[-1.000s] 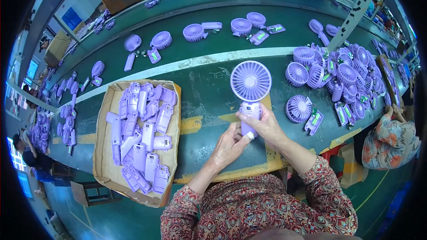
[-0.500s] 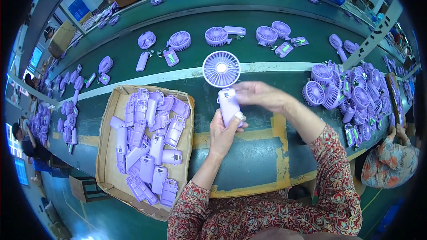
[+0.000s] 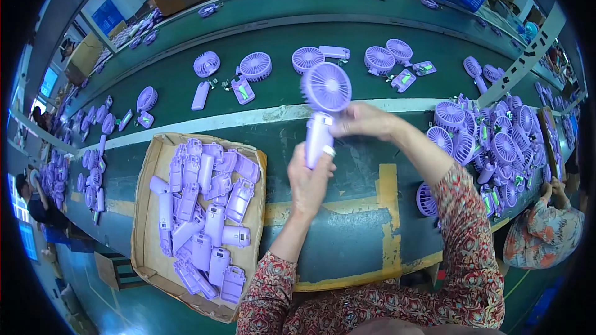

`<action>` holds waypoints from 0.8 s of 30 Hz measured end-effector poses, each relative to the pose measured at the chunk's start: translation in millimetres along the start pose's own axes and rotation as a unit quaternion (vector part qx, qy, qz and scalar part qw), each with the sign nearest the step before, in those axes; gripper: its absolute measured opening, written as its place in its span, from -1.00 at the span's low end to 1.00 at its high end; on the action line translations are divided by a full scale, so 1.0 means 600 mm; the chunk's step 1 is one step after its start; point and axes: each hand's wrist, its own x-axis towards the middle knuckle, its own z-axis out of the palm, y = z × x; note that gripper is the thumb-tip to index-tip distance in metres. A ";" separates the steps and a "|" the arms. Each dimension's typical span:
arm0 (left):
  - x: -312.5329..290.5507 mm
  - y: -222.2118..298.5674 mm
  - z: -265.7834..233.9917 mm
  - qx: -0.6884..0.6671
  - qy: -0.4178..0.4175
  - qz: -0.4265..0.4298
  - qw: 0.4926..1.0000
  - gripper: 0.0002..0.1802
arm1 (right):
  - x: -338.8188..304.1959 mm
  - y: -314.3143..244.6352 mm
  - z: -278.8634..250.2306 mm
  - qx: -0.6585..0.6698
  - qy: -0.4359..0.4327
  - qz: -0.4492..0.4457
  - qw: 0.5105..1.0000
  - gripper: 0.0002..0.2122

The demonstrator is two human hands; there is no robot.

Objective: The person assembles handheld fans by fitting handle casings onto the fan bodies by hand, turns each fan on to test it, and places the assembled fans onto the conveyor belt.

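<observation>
A purple handheld fan (image 3: 328,87) is upright in front of me, its round grille leaning slightly right. My left hand (image 3: 308,180) is wrapped round its handle (image 3: 319,136) from below, the thumb lying along the front. At that thumb's tip is a small white covering. Bent fingers of my right hand (image 3: 366,119) press on the fan's neck from the right; their tips are partly hidden and a little blurred. Left of my left hand, a shallow cardboard box (image 3: 141,211) holds many loose purple handle shells (image 3: 202,251).
A heap of purple fans (image 3: 503,142) lies to the right, with one fan head (image 3: 426,198) beside my right forearm. Beyond a pale strip, a green belt (image 3: 279,96) carries fan heads with open handles. A metal post (image 3: 528,62) rises far right. Another person (image 3: 543,229) works there.
The fan has turned and tilted right, so its side rim shows. My right hand has come closer to its neck. A fan head now shows beside my right forearm.
</observation>
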 end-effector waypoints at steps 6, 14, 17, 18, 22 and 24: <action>0.091 0.017 0.008 0.039 0.156 0.082 0.984 -0.68 | 0.140 0.070 -0.128 -0.521 0.339 -0.099 0.778 -0.58; 0.266 0.026 0.034 0.331 0.197 0.300 0.873 -0.55 | 0.186 0.122 -0.170 -0.641 0.336 -0.074 0.686 -0.71; 0.311 0.008 0.035 0.391 0.213 0.319 0.836 -0.52 | 0.120 0.100 -0.163 -0.605 0.309 -0.193 0.708 -0.75; 0.320 0.001 0.039 0.389 0.212 0.317 0.839 -0.52 | 0.092 0.088 -0.153 -0.587 0.303 -0.185 0.727 -0.75; 0.346 -0.050 0.047 0.530 0.145 0.294 0.782 -0.52 | -0.029 0.031 -0.093 -0.433 0.262 -0.157 0.848 -0.77; 0.343 -0.081 0.075 0.572 0.080 0.273 0.769 -0.50 | -0.095 0.003 -0.072 -0.275 0.236 -0.007 0.932 -0.71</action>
